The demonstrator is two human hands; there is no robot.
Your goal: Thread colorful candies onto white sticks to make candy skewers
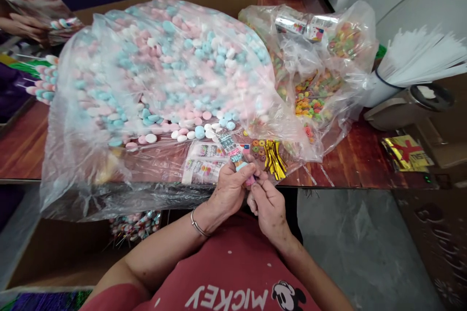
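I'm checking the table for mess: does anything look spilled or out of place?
The large plastic bag droops over the table edge, and a few coloured rings lie apart from the bagged heap, beside the gold ties near the right hand. Both look slightly untidy; nothing seems clearly damaged.

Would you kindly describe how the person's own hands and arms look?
The left hand is gloveless, a thin silvery bracelet around its wrist; the right hand is gloveless too. A short, dull-red sleeve shows on the left arm.
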